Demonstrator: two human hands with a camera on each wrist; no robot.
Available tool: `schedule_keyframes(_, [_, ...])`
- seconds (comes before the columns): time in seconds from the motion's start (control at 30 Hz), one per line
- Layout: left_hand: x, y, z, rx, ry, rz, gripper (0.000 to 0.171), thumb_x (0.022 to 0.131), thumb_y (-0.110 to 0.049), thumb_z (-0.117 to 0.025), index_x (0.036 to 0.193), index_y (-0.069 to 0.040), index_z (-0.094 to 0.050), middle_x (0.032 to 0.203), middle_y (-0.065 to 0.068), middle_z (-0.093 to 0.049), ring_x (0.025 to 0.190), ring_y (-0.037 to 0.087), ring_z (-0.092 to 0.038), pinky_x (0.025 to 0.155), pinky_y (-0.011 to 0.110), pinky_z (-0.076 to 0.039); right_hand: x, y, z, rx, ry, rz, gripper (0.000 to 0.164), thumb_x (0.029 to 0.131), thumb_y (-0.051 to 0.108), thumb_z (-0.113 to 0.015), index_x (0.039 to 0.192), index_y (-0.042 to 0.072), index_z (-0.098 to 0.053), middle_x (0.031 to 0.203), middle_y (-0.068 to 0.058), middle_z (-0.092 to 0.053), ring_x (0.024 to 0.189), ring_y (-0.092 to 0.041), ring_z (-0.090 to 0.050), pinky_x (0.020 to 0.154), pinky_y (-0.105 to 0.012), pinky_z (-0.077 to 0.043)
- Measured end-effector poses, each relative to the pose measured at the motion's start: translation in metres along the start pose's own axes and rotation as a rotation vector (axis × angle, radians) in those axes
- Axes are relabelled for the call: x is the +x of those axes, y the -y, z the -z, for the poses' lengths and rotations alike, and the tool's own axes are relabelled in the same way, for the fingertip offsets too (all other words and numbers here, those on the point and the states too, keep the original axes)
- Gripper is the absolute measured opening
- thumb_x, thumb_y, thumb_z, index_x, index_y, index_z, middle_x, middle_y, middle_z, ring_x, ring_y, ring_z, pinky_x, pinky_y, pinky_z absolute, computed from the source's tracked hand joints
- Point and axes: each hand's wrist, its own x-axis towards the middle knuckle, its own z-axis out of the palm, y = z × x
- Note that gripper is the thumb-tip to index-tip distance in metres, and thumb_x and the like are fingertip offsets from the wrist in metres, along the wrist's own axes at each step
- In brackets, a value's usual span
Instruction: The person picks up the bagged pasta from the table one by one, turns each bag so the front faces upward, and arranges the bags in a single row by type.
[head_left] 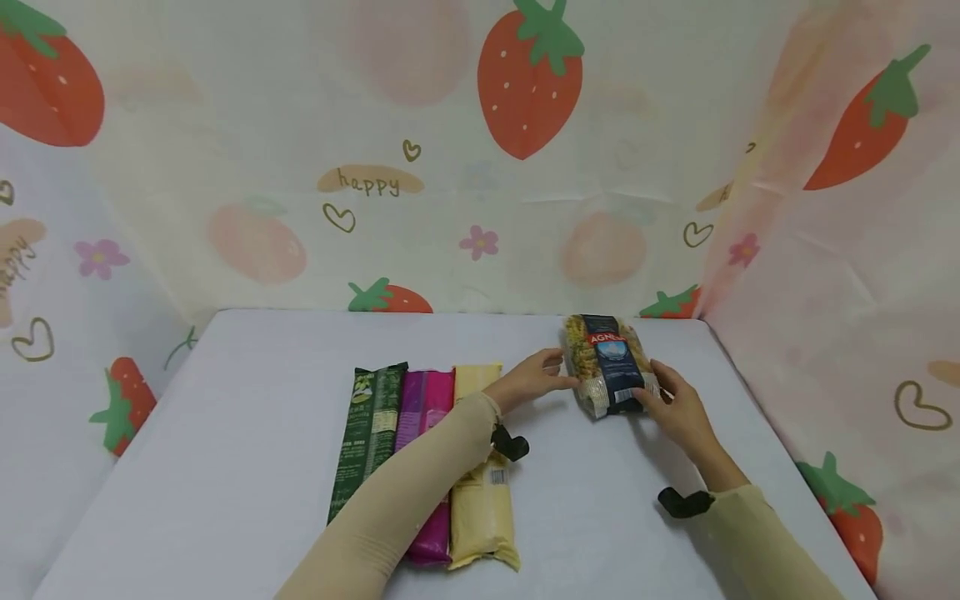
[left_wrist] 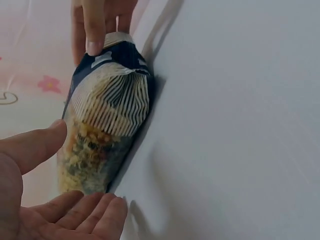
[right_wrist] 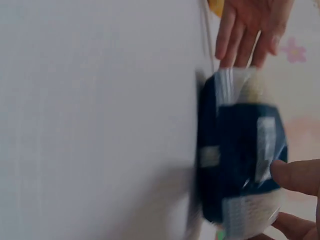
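A bag of pasta (head_left: 613,358) with a dark blue label and a red band sits at the back right of the white table. My right hand (head_left: 684,415) grips its near right corner, thumb on the label side and fingers around the edge. On the bag's left side is my left hand (head_left: 531,381), fingertips right at the wrapper. In the left wrist view, that hand's fingers (left_wrist: 95,212) are extended and its thumb stands apart, beside the pasta bag (left_wrist: 110,100). The right wrist view has the right thumb (right_wrist: 295,176) pressing the label.
Left of the pasta bag, a green pack (head_left: 363,429), a purple-pink pack (head_left: 431,533) and a yellow pack (head_left: 482,517) lie side by side. The left forearm crosses over them. Strawberry-print cloth (head_left: 450,208) hangs behind and beside the white table (head_left: 225,450).
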Motion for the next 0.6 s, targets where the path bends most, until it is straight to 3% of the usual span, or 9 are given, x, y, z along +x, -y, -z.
schedule_keyframes(0.17, [-0.01,0.006,0.014,0.073,0.021,-0.057,0.075,0.108,-0.029,-0.069,0.169,-0.005,-0.032,0.173,0.013,-0.036,0.158,0.031,-0.037,0.127,0.047,-0.035,-0.012,0.019,-0.008,-0.038,-0.043,0.044,0.073,0.107,0.019,-0.07,0.165,-0.006,-0.033,0.168,-0.032,-0.033,0.158,-0.05,-0.025,0.128,-0.061,-0.026])
schedule_keyframes(0.4, [-0.033,0.007,0.041,0.215,0.041,-0.108,0.071,0.109,-0.03,-0.068,0.166,-0.003,-0.037,0.169,0.018,-0.041,0.157,0.033,-0.038,0.126,0.048,-0.037,-0.028,0.043,-0.022,-0.053,-0.12,0.081,0.066,0.106,0.015,-0.071,0.162,-0.003,-0.041,0.166,-0.032,-0.035,0.156,-0.051,-0.029,0.125,-0.067,-0.028])
schedule_keyframes(0.6, [-0.054,0.008,0.063,0.265,0.006,-0.114,0.069,0.109,-0.031,-0.067,0.166,-0.005,-0.039,0.169,0.018,-0.041,0.158,0.033,-0.036,0.127,0.05,-0.035,-0.039,0.057,-0.039,-0.006,-0.086,0.195,0.059,0.104,0.009,-0.072,0.158,0.0,-0.048,0.165,-0.03,-0.039,0.156,-0.049,-0.031,0.123,-0.068,-0.03])
